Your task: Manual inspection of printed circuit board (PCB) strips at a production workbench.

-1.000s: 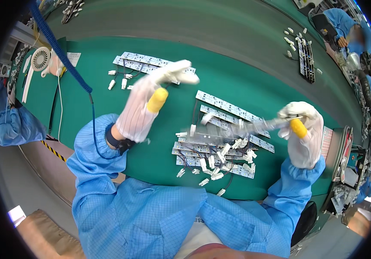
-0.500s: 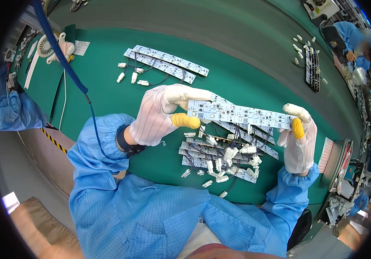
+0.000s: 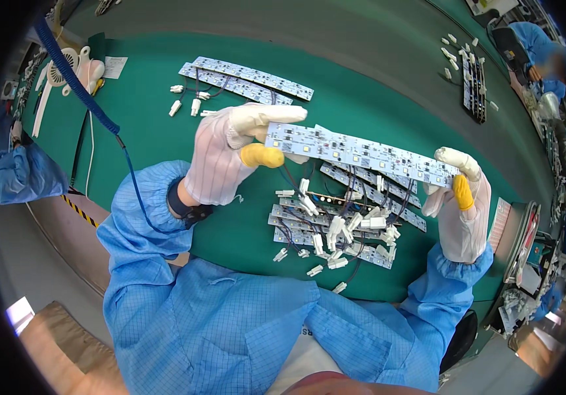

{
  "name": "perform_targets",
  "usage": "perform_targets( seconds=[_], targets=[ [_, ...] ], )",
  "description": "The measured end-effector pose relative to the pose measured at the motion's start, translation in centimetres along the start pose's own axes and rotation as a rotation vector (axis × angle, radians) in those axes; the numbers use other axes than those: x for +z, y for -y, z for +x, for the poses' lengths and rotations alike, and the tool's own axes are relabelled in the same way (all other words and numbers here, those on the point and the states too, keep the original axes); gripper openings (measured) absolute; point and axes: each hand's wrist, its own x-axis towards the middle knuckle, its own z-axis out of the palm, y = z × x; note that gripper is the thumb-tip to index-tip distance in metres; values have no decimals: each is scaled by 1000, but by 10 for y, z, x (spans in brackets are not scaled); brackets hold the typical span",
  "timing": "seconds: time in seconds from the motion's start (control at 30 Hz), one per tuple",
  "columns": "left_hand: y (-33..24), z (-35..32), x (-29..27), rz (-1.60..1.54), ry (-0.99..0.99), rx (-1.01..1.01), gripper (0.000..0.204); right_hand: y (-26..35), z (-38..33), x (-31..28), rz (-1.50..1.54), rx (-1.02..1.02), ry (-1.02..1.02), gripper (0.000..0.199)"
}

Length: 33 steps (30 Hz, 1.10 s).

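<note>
A green mat covers the bench, and beyond its far edge I have a grey belt curving across the view, with a white fan up on the left. A blue cord hangs down on that side.

The board is in mid-air over the mat, between the two hands and just beyond the pile. I read both grips as grasping: the left hand holds its left end with the forefinger stretched along the top, and the right hand pinches its right end, thumb in front.

As for progress, I can only judge by the layout. Nothing marks any board as finished. One is up being handled; a far pair lies apart on the mat, possibly a separate batch; the pile looks like the bulk that remains, though I can't confirm which way the boards pass.

My count: two hands, each with one yellow thumb cap; one board held, perhaps two overlapped, since its upper edge steps near the left end; two boards in the far pair, with at least four plugs beside them. The pile has at least five boards and well over a dozen plugs, too tangled for me to number. One dark stack sits on the belt; its boards I can't separate. At least two co-workers show, one sleeve at far left and one person at upper right.
</note>
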Motion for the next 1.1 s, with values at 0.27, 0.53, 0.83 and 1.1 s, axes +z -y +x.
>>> perform_targets(
  seconds=[0.27, 0.53, 0.83, 1.1],
  targets=[
    [14, -14, 8, -114, -100, 58, 43, -1, -11, -8, 39, -10, 5, 61],
    [14, -12, -1, -16, -133, -47, 55, 8, -12, -4, 25, 41, 54, 41],
    [12, -6, -4, 334, -120, -84, 60, 9, -15, -4, 35, 11, 149, 49],
    [3, -5, -9, 317, 14, -228, 59, 4, -16, -5, 112, -27, 208, 54]
  ],
)
